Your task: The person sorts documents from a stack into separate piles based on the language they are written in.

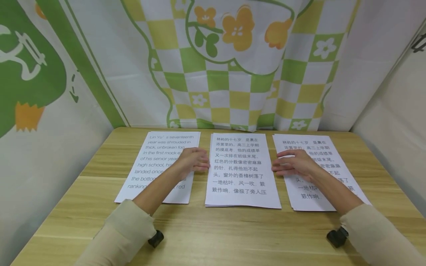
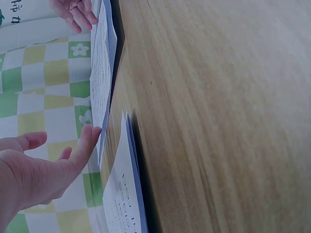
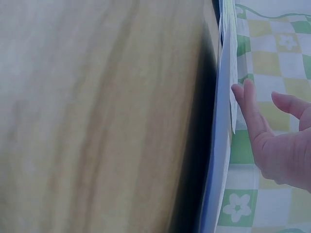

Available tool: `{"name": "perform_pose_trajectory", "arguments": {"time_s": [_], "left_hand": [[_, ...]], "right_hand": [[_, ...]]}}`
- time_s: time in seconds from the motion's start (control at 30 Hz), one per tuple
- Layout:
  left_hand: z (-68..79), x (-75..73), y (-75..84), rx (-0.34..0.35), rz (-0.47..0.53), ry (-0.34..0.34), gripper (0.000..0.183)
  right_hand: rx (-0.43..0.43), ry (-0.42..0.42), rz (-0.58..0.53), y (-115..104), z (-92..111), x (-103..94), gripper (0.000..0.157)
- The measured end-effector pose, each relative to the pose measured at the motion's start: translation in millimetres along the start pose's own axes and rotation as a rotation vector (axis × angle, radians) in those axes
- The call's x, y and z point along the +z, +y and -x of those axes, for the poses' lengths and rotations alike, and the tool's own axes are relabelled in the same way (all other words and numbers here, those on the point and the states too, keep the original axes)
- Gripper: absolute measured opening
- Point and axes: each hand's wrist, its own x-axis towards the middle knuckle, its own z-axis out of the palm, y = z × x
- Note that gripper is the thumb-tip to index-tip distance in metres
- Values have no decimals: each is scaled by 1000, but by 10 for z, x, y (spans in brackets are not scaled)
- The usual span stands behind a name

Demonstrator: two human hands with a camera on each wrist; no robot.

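Three thin stacks of printed paper lie side by side. The middle stack (image 1: 237,199) has Chinese text and sits between the two hands. My left hand (image 1: 191,162) reaches over the left stack (image 1: 156,197), printed in English, with its fingertips right at the middle stack's left edge. On the other side my right hand (image 1: 296,165) extends across the right stack (image 1: 332,144), also in Chinese, its fingertips close to the middle stack's right edge. Both hands have loosely extended fingers and grip nothing. Each forearm hides some lines of print beneath it.
The stacks rest on a wooden table (image 1: 233,236) near its far edge. A green and yellow checked curtain (image 1: 229,81) hangs behind it, with pale fabric walls at both sides. Small black devices (image 1: 155,239) are worn at the sleeves.
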Motion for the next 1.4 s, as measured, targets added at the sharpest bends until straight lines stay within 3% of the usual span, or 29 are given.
{"name": "perform_pose_trajectory", "arguments": {"time_s": [1.2,1.3,1.4], "left_hand": [[-34,-12,-47,-19,27,-5,46],[-37,-13,-48,-15,25,-7,45],[-33,-15,-43,-13,17,-9,45]], "right_hand": [[19,59,-61,-30,-7,54,57],[14,58,-20,-12,-37,73,58],[6,74,91,7,-74,113,56]]}}
